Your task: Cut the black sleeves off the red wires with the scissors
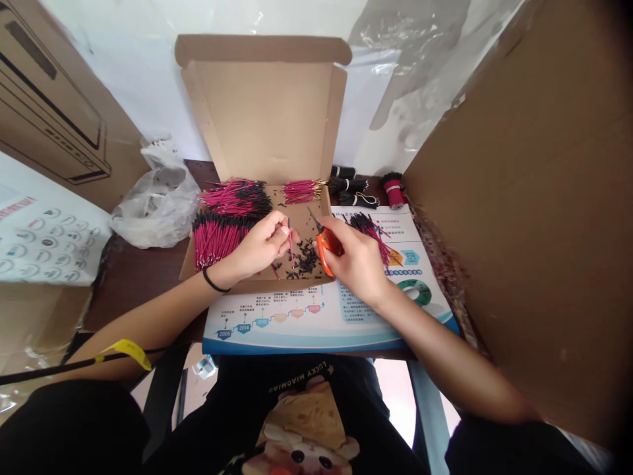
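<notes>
While cardboard walls (519,198) flank the dark bench (143,274), left hand (260,247) pinches a pink wire (290,243) over the open box (262,112); right hand (357,262) grips orange snips (327,251) just beside it. Snip blades barely visible.

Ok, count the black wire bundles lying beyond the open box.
3, right of the cardboard box: the farthest, the middle, the nearest beside the red bundle. More may be hidden behind the box.
</notes>
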The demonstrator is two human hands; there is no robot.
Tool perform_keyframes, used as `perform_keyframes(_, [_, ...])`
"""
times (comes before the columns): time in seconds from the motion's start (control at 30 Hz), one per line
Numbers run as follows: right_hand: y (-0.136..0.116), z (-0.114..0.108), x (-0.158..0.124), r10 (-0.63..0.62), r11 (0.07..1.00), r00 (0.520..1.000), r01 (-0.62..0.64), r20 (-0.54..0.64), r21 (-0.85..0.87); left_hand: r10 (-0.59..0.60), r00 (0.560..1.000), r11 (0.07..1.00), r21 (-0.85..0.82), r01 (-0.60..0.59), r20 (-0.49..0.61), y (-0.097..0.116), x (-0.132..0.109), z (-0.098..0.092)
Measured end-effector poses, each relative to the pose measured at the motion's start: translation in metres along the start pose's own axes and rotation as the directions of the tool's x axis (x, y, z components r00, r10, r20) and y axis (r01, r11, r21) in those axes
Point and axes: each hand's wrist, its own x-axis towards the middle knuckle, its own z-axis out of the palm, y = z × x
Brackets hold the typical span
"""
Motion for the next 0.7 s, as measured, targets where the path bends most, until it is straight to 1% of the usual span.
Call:
perform_keyframes(0.1, [-0.0013,0.0026,-0.0004,-0.012,0.996,1.0,0.01,0.019,0.086,0.006,0.999,0.998,-0.055,-0.004,0.033,-0.0004,-0.0017,0.0036])
perform_keyframes(0.23, [0.0014,0.005,0.0006,0.04,0.995,0.998,-0.044,0.042,0.093,-0.003,0.999,0.999,-0.035,0.005,0.043,-0.0019,-0.0028,0.0057])
perform_keyframes(0.37, [0.0031,0.0046,0.0006,0.091,0.992,0.995,-0.095,0.046,0.079,-0.011,1.0,1.0,-0.005,0.011,-0.017,-0.001,-0.0009,0.0057])
perform_keyframes(0.5, [0.0036,0.0038,0.0004,0.091,0.992,0.992,-0.097,0.086,0.079,0.003,0.995,1.0,0.019,-0.001,-0.095,0.0014,0.001,0.0055])
perform_keyframes(0.6, [0.0047,0.0033,0.001,0.079,0.993,0.991,-0.088,0.111,0.084,0.028,0.992,1.0,0.008,-0.027,-0.122,0.001,0.0005,0.005])
perform_keyframes(0.7, [0.0058,0.0028,0.0013,0.082,0.992,0.99,-0.092,0.112,0.091,0.042,0.991,0.999,-0.001,-0.042,-0.126,-0.0001,-0.0009,0.0041])
